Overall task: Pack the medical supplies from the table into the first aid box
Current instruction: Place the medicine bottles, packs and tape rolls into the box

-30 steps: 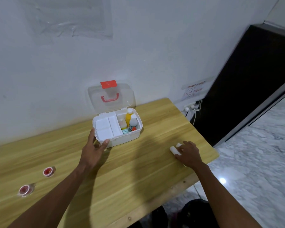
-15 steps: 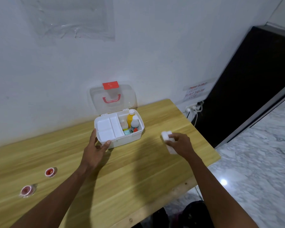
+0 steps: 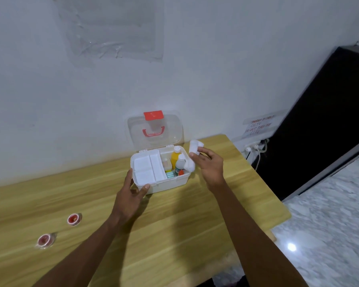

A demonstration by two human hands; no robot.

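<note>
The white first aid box [image 3: 168, 184] stands open on the wooden table [image 3: 174, 235], its clear lid [image 3: 175, 133] with red latch leaning back against the wall. Inside, a white tray fills the left part; a yellow bottle [image 3: 175, 158], a white bottle [image 3: 180, 165] and small packets stand in the right part. My left hand [image 3: 132, 192] grips the box's front left corner. My right hand [image 3: 208, 164] holds white bandage rolls [image 3: 193, 155] in its fingertips, just above the box's right edge. Two red tape rolls [image 3: 74, 219] [image 3: 45, 240] lie on the table at the left.
The table's right end and front edge drop to a marbled floor [image 3: 330, 224]. A white wall stands right behind the box. Plugs and cables [image 3: 255, 148] hang at the wall beside a dark panel [image 3: 323, 125] on the right.
My right hand has lifted the white rolls off the table's right end and carried them left and up to the box's right edge. My left hand has kept its hold on the box.
</note>
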